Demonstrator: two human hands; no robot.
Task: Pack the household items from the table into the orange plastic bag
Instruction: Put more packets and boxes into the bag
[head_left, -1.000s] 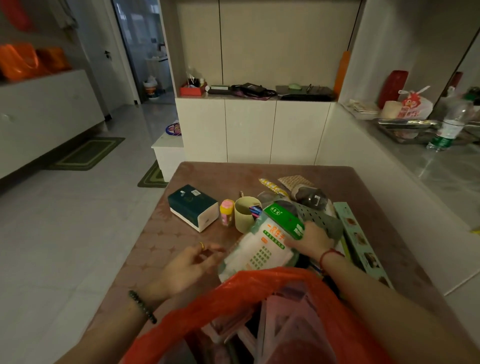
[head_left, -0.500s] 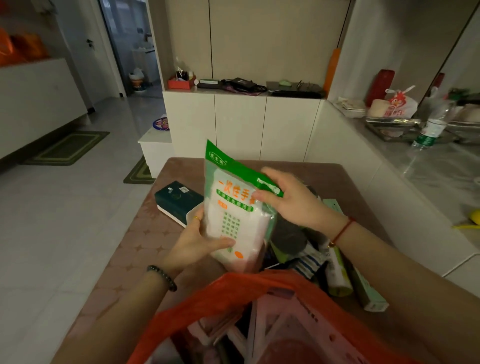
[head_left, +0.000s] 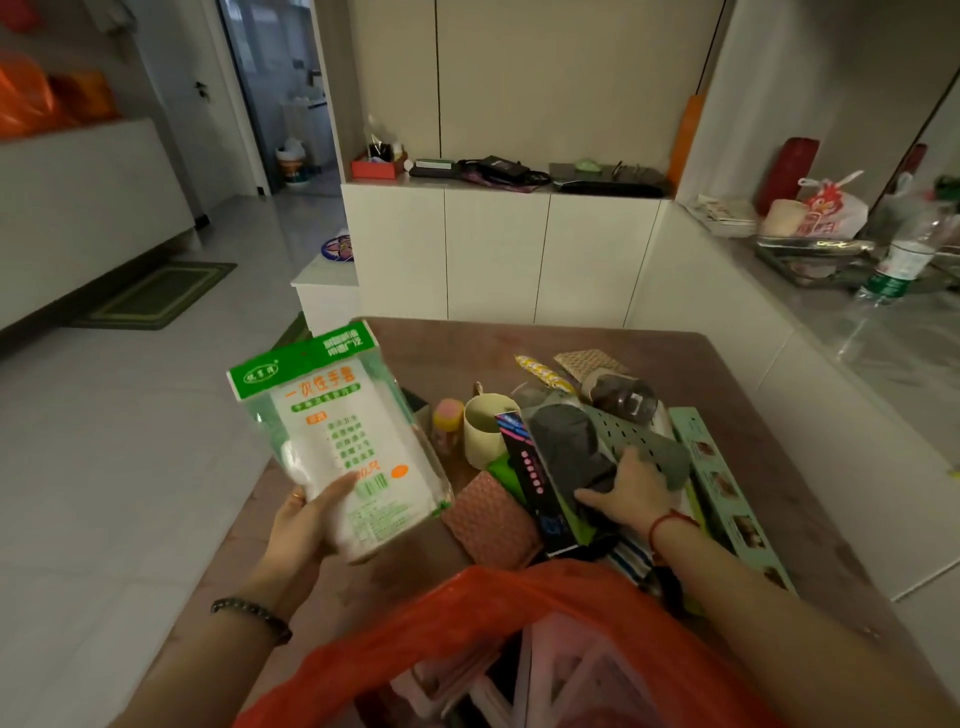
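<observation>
Two hands have split up: left hand (head_left: 306, 525) grips the glove packet (head_left: 337, 441) alone, right hand (head_left: 626, 493) reaches the pile (head_left: 566, 441), probably for another item; its grip is unclear.

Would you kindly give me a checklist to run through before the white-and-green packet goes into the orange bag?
1. Left hand grips the packet: ok, thumb and fingers curl round its lower end.
2. Packet clear of the cup and other table items: ok, held up to their left.
3. Orange bag mouth open: ok, a pink crate shows inside.
4. Room left beside the crate: cannot tell.
5. Right hand free to steady the bag: not ok, it rests on the dark grey item in the pile.
</observation>
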